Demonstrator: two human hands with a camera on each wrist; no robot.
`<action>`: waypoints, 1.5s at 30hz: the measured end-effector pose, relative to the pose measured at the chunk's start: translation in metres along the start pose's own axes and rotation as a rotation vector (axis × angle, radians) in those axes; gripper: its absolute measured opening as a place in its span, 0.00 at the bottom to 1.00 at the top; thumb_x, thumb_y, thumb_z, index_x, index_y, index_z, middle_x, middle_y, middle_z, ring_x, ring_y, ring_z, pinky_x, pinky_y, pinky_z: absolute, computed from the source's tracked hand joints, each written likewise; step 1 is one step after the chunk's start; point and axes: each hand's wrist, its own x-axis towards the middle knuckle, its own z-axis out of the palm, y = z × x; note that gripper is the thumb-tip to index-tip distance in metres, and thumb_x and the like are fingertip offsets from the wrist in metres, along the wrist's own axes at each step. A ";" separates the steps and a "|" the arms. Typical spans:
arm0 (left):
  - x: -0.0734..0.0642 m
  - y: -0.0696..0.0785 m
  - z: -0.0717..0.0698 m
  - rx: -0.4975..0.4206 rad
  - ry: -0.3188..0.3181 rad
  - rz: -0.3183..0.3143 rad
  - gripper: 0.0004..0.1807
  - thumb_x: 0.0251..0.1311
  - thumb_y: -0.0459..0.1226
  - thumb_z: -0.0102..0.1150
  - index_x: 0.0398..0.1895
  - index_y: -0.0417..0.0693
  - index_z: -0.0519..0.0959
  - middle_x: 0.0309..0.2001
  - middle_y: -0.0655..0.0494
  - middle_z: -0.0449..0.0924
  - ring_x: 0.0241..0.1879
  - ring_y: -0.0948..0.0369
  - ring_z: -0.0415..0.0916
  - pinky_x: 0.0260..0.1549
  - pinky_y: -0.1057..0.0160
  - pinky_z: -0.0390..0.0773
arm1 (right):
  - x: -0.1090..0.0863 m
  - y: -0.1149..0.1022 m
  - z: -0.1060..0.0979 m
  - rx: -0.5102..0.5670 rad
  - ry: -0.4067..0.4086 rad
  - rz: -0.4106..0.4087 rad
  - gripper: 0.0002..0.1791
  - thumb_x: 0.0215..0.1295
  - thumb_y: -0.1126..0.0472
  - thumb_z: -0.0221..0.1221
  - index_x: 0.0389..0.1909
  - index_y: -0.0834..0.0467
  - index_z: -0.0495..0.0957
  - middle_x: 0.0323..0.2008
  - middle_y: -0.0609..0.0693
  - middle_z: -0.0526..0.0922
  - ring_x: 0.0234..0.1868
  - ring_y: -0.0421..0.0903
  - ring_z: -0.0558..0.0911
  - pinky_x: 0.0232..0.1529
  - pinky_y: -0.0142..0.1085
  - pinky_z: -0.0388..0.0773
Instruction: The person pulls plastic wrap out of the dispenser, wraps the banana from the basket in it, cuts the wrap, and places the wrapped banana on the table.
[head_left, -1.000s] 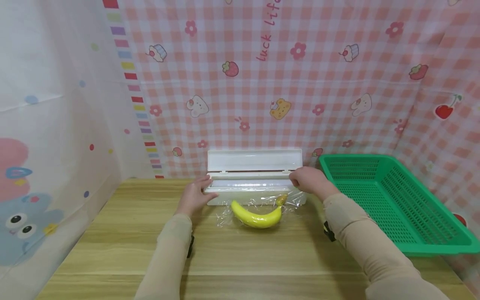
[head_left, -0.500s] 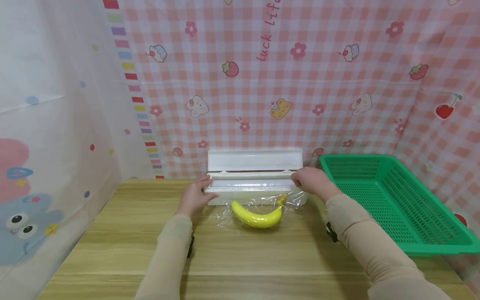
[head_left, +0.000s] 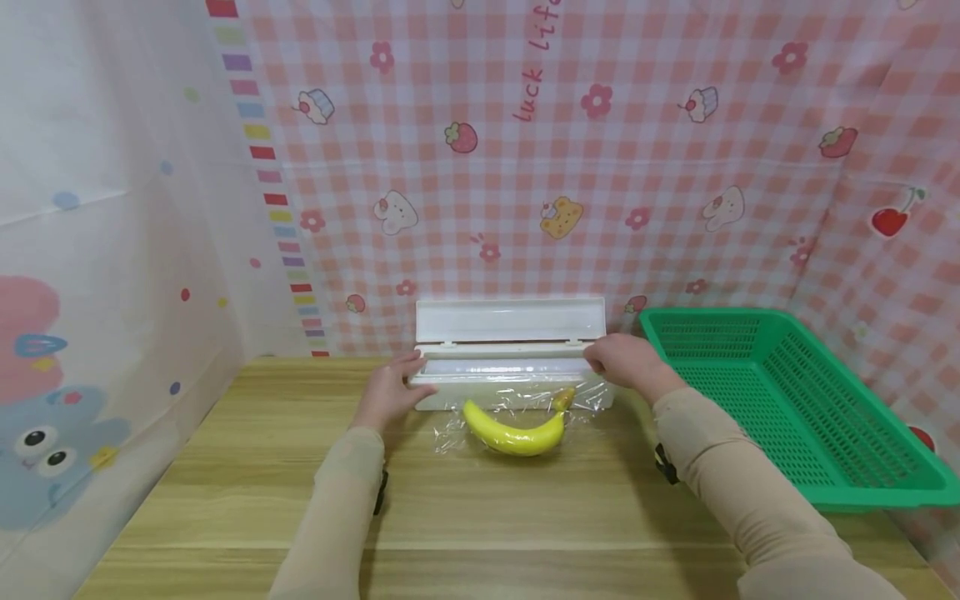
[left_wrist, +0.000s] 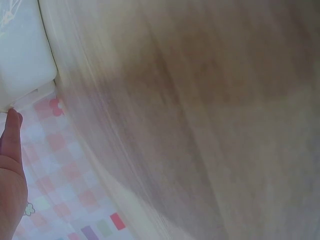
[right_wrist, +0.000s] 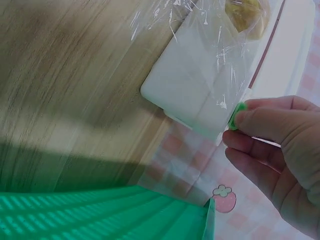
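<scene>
White box: open wrap dispenser on the table; landmark for this list.
Lid: hinged, raised along the box's far side.
Roll: white, seated inside the box.
Banana: yellow, brown-ended, lying just in front of the box, its stem end towards the box's right.
Clear film: crinkled, around the banana and up against the box's front; from where I stand I cannot tell how much passes under the fruit.
Left hand: at the box's left end; grip apart, thumb and fingers touching it.
Right hand: at the box's right end; grip together on a small green tab.
Green basket: beside the box, to its right.
Step in hand: cutting the film, I judge.
Next move: would call for drawing the tab along the box's edge, box braced, film taut.
</scene>
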 end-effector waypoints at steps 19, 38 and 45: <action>0.000 0.002 -0.003 -0.082 -0.027 -0.047 0.36 0.54 0.46 0.72 0.66 0.45 0.73 0.72 0.52 0.64 0.72 0.49 0.58 0.71 0.49 0.56 | -0.007 0.002 -0.001 0.037 -0.019 0.066 0.17 0.48 0.79 0.48 0.18 0.53 0.62 0.19 0.45 0.64 0.23 0.42 0.64 0.25 0.32 0.61; -0.007 0.043 -0.003 0.101 0.044 0.286 0.36 0.54 0.44 0.73 0.63 0.36 0.74 0.67 0.40 0.69 0.67 0.41 0.64 0.68 0.43 0.60 | -0.010 -0.043 -0.005 0.090 0.048 0.064 0.13 0.62 0.59 0.67 0.47 0.56 0.84 0.47 0.52 0.84 0.49 0.54 0.82 0.46 0.49 0.82; -0.019 0.072 0.016 0.162 0.045 0.522 0.34 0.51 0.42 0.75 0.59 0.36 0.77 0.62 0.41 0.75 0.64 0.45 0.69 0.66 0.49 0.66 | -0.015 -0.068 0.007 0.173 0.076 0.004 0.16 0.60 0.57 0.68 0.49 0.56 0.84 0.48 0.52 0.84 0.53 0.54 0.80 0.53 0.50 0.79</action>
